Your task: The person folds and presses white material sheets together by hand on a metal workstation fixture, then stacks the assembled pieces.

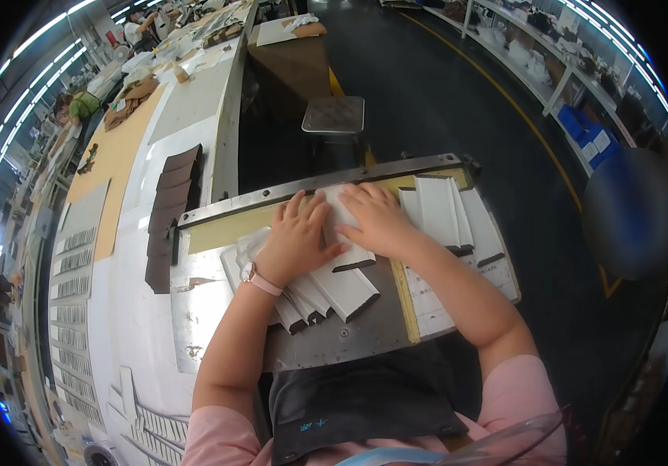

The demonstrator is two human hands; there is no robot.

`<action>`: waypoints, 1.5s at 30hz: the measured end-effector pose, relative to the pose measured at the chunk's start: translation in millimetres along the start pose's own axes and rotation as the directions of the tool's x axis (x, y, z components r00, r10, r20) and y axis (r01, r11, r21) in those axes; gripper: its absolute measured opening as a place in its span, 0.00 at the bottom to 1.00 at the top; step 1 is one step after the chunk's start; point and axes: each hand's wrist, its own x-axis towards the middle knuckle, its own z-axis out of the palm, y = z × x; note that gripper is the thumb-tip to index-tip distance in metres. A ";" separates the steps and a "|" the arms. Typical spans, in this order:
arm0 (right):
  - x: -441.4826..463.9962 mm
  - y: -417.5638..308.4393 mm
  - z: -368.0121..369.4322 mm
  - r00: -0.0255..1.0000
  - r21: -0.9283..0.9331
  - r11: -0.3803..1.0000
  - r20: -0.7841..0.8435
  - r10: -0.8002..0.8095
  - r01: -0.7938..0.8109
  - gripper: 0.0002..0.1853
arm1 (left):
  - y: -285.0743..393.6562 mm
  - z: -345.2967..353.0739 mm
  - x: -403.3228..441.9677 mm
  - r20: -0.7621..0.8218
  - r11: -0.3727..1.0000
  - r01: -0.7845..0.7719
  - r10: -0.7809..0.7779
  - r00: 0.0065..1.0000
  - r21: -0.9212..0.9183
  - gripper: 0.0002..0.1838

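Both hands rest on a white, dark-edged piece (354, 255) at the far side of a metal work plate (322, 346). My left hand (293, 237) lies over its left side with the fingers spread. On its right side is my right hand (375, 217), palm down, fingers apart and thumb toward the left. Under and below my left hand several similar white pieces (341, 291) are fanned out. More white pieces (436, 210) lie overlapping to the right of my right hand. A metal bar (303, 186) runs along the far edge, just beyond my fingertips.
Brown overlapping pieces (172, 206) lie left of the plate on a long white table (128, 287). A stool (334, 115) stands beyond the plate. Shelves with blue bins (589, 136) are at the right. Co-workers (83, 106) stand far left.
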 end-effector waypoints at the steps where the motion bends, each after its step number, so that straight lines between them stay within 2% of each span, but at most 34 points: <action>1: -0.7 -2.1 1.3 0.999 -0.035 0.999 -0.044 0.001 -0.002 0.29 | 1.7 -1.5 0.4 0.000 1.000 0.001 -0.001 1.000 0.007 0.38; 3: -2.4 -7.5 3.8 0.991 -0.105 0.994 -0.131 -0.001 -0.013 0.27 | 2.4 -1.4 0.9 -0.013 1.000 -0.007 0.007 1.000 0.018 0.38; 6: 0.3 -8.2 -2.0 0.999 -0.031 0.998 0.011 0.047 -0.047 0.28 | 3.8 -2.0 0.4 -0.046 0.999 -0.020 0.022 0.999 0.035 0.36; 15: 2.8 7.9 0.0 1.000 0.086 0.996 -0.028 -0.011 0.013 0.22 | 7.1 -4.9 0.8 -0.077 1.000 -0.015 0.013 0.997 -0.024 0.33; 18: 1.5 2.7 5.4 0.987 -0.013 0.996 -0.137 0.084 -0.086 0.23 | 8.0 -0.8 -1.2 -0.070 1.000 -0.018 0.018 0.997 0.000 0.32; 21: -1.8 -1.0 4.3 0.986 -0.192 0.977 -0.157 0.060 -0.090 0.23 | 12.3 -2.5 -0.6 -0.031 1.000 -0.004 0.005 0.999 0.022 0.32; 24: -3.7 -8.1 0.0 0.980 -0.318 0.929 -0.128 0.155 -0.189 0.26 | 13.8 -5.2 1.0 -0.004 1.000 0.007 -0.007 1.000 0.017 0.31; 27: -4.8 -18.6 -10.3 0.964 -0.218 0.940 -0.009 0.267 -0.263 0.29 | 7.3 3.9 -1.9 -0.022 1.000 0.009 -0.009 1.000 0.006 0.28; 29: -7.5 -28.4 -9.5 0.971 -0.128 0.963 -0.011 0.237 -0.237 0.30 | -3.2 4.3 -3.2 -0.061 0.999 -0.023 0.022 0.998 -0.028 0.27; 30: -9.3 -30.4 -9.9 0.975 -0.083 0.971 -0.009 0.223 -0.223 0.31 | -5.3 -0.1 -4.2 -0.058 0.993 0.041 -0.047 0.997 -0.112 0.26; 32: -5.7 -27.5 -20.9 0.942 0.050 0.951 0.165 0.294 -0.305 0.32 | -7.3 -17.0 -5.7 -0.030 0.949 0.161 -0.175 0.984 -0.270 0.25; 33: -3.0 -25.3 -27.0 0.915 0.113 0.929 0.251 0.317 -0.353 0.33 | -7.1 -26.4 -6.4 0.087 0.932 0.225 -0.209 0.974 -0.284 0.24; 35: -9.4 -8.1 -43.8 0.932 0.212 0.910 0.153 0.328 -0.356 0.32 | -6.4 -39.8 -5.9 0.313 0.892 0.352 -0.261 0.913 -0.284 0.21; 36: -15.6 6.4 -54.1 0.937 0.258 0.901 0.105 0.332 -0.348 0.32 | -5.9 -38.5 -4.6 0.287 0.910 0.310 -0.230 0.930 -0.276 0.19; 37: -23.2 28.5 -56.0 0.963 0.087 0.962 -0.063 0.263 -0.258 0.27 | -6.2 -34.3 -5.4 0.259 0.924 0.272 -0.202 0.944 -0.270 0.16; 38: -21.9 30.6 -77.4 0.910 -0.027 0.910 -0.022 0.414 -0.414 0.24 | -6.9 -30.0 -6.2 0.231 0.935 0.238 -0.178 0.956 -0.264 0.13; 39: -22.8 34.9 -82.8 0.895 -0.336 0.830 -0.173 0.411 -0.445 0.23 | -7.3 -26.7 -6.5 0.190 0.939 0.217 -0.169 0.967 -0.268 0.13; 41: -21.1 35.6 -81.0 0.869 -0.485 0.732 -0.380 0.318 -0.479 0.23 | -6.8 -21.3 -7.8 0.115 0.948 0.175 -0.148 0.982 -0.267 0.12; 43: -21.2 34.0 -65.3 0.964 -0.217 0.941 -0.125 0.235 -0.258 0.24 | -5.9 -15.6 -4.6 0.066 0.963 0.167 -0.156 0.986 -0.210 0.13; 44: -20.8 30.4 -58.5 0.988 -0.049 0.987 -0.013 0.153 -0.154 0.24 | -6.1 -14.6 -3.2 0.040 0.970 0.161 -0.157 0.987 -0.181 0.14; 45: -18.0 17.8 -62.7 0.983 -0.078 0.990 0.136 0.125 -0.116 0.25 | -6.7 -15.2 -2.9 0.046 0.974 0.157 -0.152 0.987 -0.164 0.14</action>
